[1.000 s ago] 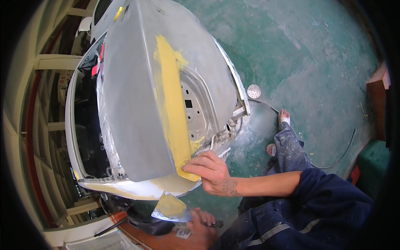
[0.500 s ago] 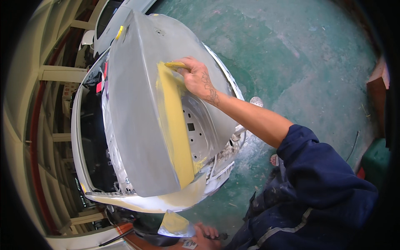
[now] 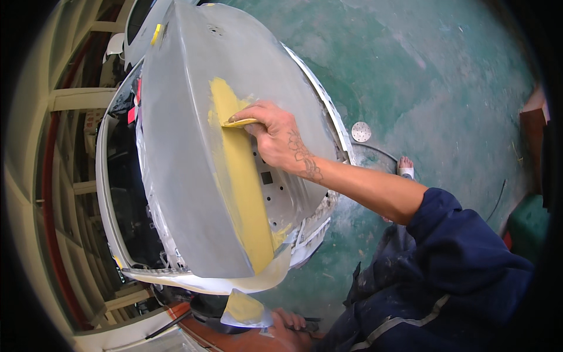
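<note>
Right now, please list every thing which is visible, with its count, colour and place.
Car body: 1, mostly grey, centre.
Second vehicle: 1, pale, top left.
Paste strip: 1, yellow, on the car body.
Spreader: 1, yellow, at the strip's upper part.
Small plate: 1, pale with yellow paste, lower middle.
Round disc: 1, pale, on the green floor.
Hose: at least 1, dark, near the disc.
Beams: several, cream, left.
Box-like thing: 1, brown, right edge.
Rounded object: 1, green, right edge.
Sleeve: 1, navy, lower right.
Foot: 1 clear, white sandal, right.
Right hand: 1, dark-tattooed wrist, centre, holding the spreader.
Left hand: 1, lower middle, holding the small plate.
</note>
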A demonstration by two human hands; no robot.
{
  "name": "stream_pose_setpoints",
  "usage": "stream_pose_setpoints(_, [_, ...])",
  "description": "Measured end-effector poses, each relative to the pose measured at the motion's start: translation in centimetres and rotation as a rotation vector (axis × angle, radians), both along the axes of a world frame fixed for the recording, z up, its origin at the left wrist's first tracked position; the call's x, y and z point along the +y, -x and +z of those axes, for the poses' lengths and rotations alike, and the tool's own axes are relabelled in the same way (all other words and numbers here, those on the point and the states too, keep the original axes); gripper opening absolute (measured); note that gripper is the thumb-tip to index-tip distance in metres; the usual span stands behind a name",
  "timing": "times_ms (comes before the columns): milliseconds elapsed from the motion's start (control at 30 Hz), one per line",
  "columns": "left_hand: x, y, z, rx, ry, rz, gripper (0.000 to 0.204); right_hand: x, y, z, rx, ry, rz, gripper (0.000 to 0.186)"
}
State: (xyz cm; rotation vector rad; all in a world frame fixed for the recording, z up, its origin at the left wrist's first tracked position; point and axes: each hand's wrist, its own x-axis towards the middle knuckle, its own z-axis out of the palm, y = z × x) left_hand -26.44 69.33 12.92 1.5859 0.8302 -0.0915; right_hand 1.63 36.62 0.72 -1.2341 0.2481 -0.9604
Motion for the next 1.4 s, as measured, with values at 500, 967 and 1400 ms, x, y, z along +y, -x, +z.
stream_pose_setpoints(500, [2.4, -1.5, -6.3, -0.185, 0.056, -0.198, 0.026, 11.2, 12.2, 0.1, -0.019, 0.127, -0.048, 0.040])
stream_pose_setpoints(967, [3.7, -0.4, -7.2, -0.224, 0.131, -0.168, 0.026, 12.9, 16.4, -1.0, -0.031, 0.045, 0.073, 0.048])
stream_pose_setpoints(1400, [-3.1, 0.2, -0.4, -0.077, 0.017, -0.074, 0.026, -7.0, -8.2, 0.6, 0.007, 0.012, 0.021, 0.029])
